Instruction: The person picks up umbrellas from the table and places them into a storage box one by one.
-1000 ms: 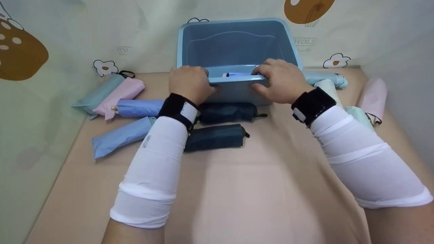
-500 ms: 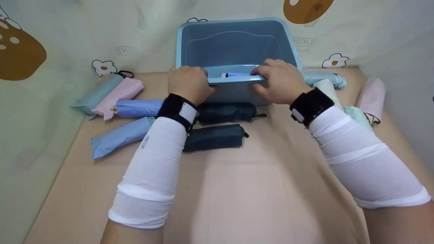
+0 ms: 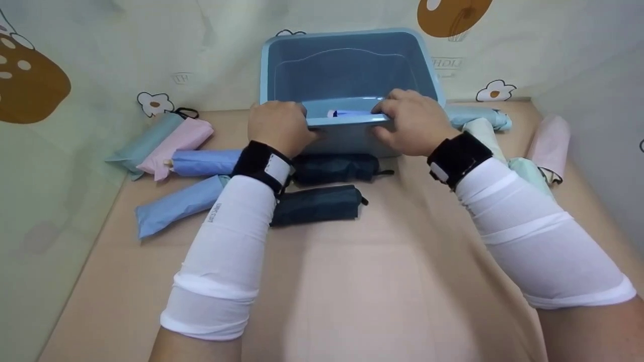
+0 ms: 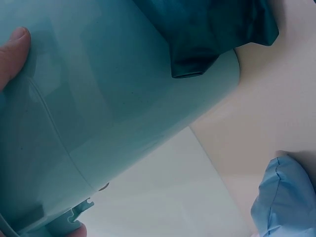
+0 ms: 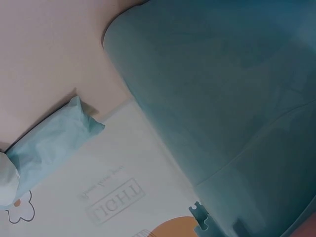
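A blue plastic bin [image 3: 347,138] stands at the back of the table, its mouth facing the head camera. My left hand [image 3: 279,125] grips the front rim at its left part, thumb on the outer wall. Further right along that rim my right hand [image 3: 415,123] grips too, fingers over the edge and thumb outside. Inside the bin a blue-violet item [image 3: 349,113] shows just behind the rim. In the left wrist view the thumb [image 4: 15,54] lies against the bin wall [image 4: 113,98]. The right wrist view shows mostly the bin's outer wall [image 5: 212,98].
Two dark folded umbrellas [image 3: 319,203] lie before the bin. To the left are blue [image 3: 181,206], pink [image 3: 176,146] and green [image 3: 148,141] ones. Pale green [image 3: 480,118] and pink [image 3: 551,146] ones lie right. A patterned sheet [image 3: 226,55] hangs behind.
Both hands keep their grip on the bin rim. The whole scene has shifted very slightly in the head view; no object has visibly moved on the table.
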`<state>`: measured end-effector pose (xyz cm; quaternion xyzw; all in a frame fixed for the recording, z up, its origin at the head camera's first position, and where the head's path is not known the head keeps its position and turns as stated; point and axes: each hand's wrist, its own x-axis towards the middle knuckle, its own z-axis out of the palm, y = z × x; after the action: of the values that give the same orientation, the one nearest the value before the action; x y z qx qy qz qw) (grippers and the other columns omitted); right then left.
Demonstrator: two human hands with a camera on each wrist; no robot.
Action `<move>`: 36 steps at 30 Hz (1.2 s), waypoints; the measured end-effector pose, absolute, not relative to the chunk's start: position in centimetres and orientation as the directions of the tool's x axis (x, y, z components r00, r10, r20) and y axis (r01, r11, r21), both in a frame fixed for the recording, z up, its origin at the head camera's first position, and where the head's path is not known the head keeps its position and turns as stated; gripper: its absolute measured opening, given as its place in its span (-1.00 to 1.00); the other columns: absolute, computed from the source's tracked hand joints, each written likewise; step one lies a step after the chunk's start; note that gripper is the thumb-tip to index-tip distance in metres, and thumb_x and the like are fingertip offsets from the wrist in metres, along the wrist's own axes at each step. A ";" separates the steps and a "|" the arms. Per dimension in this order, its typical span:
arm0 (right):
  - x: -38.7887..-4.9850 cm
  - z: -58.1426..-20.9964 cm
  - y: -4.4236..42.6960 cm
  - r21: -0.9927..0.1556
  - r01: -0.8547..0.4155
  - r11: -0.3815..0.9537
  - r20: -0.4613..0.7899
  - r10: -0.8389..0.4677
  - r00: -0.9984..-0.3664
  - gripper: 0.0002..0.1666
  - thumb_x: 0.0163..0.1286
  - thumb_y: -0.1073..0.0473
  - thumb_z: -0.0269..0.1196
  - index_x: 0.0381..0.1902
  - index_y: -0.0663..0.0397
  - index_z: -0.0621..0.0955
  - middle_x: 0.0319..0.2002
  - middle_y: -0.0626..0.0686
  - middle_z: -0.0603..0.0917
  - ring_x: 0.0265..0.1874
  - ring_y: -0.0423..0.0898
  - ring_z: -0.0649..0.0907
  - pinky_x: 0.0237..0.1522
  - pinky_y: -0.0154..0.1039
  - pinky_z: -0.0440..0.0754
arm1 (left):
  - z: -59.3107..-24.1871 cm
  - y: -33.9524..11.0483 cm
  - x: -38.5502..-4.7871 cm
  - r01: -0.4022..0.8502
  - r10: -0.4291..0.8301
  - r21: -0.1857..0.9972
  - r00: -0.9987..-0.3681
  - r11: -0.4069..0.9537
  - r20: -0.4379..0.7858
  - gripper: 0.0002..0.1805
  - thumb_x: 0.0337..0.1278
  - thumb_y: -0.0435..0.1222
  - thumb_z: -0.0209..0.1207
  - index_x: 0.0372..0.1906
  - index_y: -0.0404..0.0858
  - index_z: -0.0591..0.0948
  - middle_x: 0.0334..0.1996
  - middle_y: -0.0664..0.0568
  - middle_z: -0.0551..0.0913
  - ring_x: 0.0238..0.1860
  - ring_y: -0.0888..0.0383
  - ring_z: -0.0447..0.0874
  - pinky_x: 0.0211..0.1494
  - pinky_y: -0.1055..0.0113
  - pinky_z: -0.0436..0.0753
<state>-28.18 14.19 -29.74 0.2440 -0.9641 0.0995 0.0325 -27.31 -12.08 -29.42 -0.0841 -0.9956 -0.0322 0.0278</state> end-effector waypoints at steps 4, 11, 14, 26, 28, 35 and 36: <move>-28.2 -29.8 14.2 -0.167 -0.479 0.862 0.116 -0.465 -0.878 -0.47 0.51 -0.10 0.23 0.24 0.13 0.68 0.08 0.16 0.67 0.01 0.13 0.58 0.13 0.12 0.57 | -29.5 -12.1 -27.3 0.171 0.168 0.047 -0.984 0.984 0.066 -0.45 0.21 0.24 0.32 -0.01 -0.12 0.80 -0.17 -0.08 0.84 -0.10 -0.16 0.74 0.09 -0.09 0.61; -28.1 -30.0 14.3 -0.162 -0.479 0.863 0.129 -0.463 -0.877 -0.49 0.50 -0.09 0.24 0.20 0.14 0.68 0.07 0.15 0.68 0.04 0.15 0.59 0.16 0.14 0.56 | -29.6 -12.0 -27.4 0.174 0.170 0.048 -0.982 0.984 0.077 -0.50 0.20 0.19 0.33 -0.05 -0.12 0.81 -0.18 -0.09 0.85 -0.09 -0.17 0.76 0.07 -0.10 0.61; -28.1 -30.0 14.3 -0.164 -0.473 0.866 0.124 -0.457 -0.881 -0.49 0.50 -0.09 0.24 0.19 0.14 0.68 0.08 0.15 0.67 0.05 0.15 0.58 0.17 0.14 0.55 | -29.6 -12.0 -27.4 0.174 0.170 0.050 -0.983 0.983 0.073 -0.50 0.21 0.19 0.33 -0.03 -0.13 0.81 -0.17 -0.09 0.85 -0.08 -0.17 0.76 0.07 -0.10 0.61; -28.0 -29.8 14.2 -0.188 -0.433 0.882 0.094 -0.423 -0.901 -0.52 0.50 -0.08 0.24 0.17 0.13 0.67 0.06 0.14 0.65 0.03 0.13 0.54 0.19 0.11 0.53 | -29.4 -12.0 -27.4 0.174 0.173 0.031 -0.984 0.984 0.050 -0.46 0.23 0.22 0.31 0.00 -0.12 0.79 -0.14 -0.09 0.84 -0.08 -0.16 0.75 0.12 -0.10 0.61; -28.0 -29.8 14.2 -0.188 -0.431 0.883 0.092 -0.421 -0.902 -0.52 0.50 -0.08 0.24 0.18 0.13 0.66 0.07 0.14 0.65 0.04 0.13 0.54 0.19 0.12 0.52 | -29.4 -12.0 -27.4 0.173 0.172 0.033 -0.984 0.984 0.047 -0.46 0.23 0.23 0.31 0.01 -0.12 0.79 -0.14 -0.09 0.84 -0.08 -0.16 0.74 0.13 -0.10 0.61; -28.0 -29.9 14.2 -0.186 -0.442 0.878 0.113 -0.428 -0.897 -0.52 0.49 -0.08 0.24 0.15 0.13 0.67 0.06 0.15 0.65 0.03 0.13 0.55 0.18 0.13 0.53 | -29.5 -12.0 -27.4 0.172 0.170 0.045 -0.984 0.984 0.056 -0.46 0.21 0.23 0.32 -0.04 -0.13 0.79 -0.21 -0.08 0.83 -0.14 -0.16 0.74 0.09 -0.09 0.61; -28.0 -29.9 14.2 -0.186 -0.444 0.876 0.118 -0.429 -0.896 -0.52 0.49 -0.08 0.25 0.14 0.13 0.67 0.06 0.15 0.65 0.03 0.13 0.56 0.17 0.13 0.53 | -29.5 -12.0 -27.4 0.170 0.167 0.049 -0.984 0.984 0.058 -0.47 0.20 0.23 0.33 -0.05 -0.12 0.80 -0.22 -0.08 0.83 -0.14 -0.16 0.74 0.08 -0.09 0.61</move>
<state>-28.00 14.25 -29.92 0.2256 -0.9679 0.1048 0.0364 -27.36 -12.03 -29.45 -0.0848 -0.9957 -0.0269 0.0270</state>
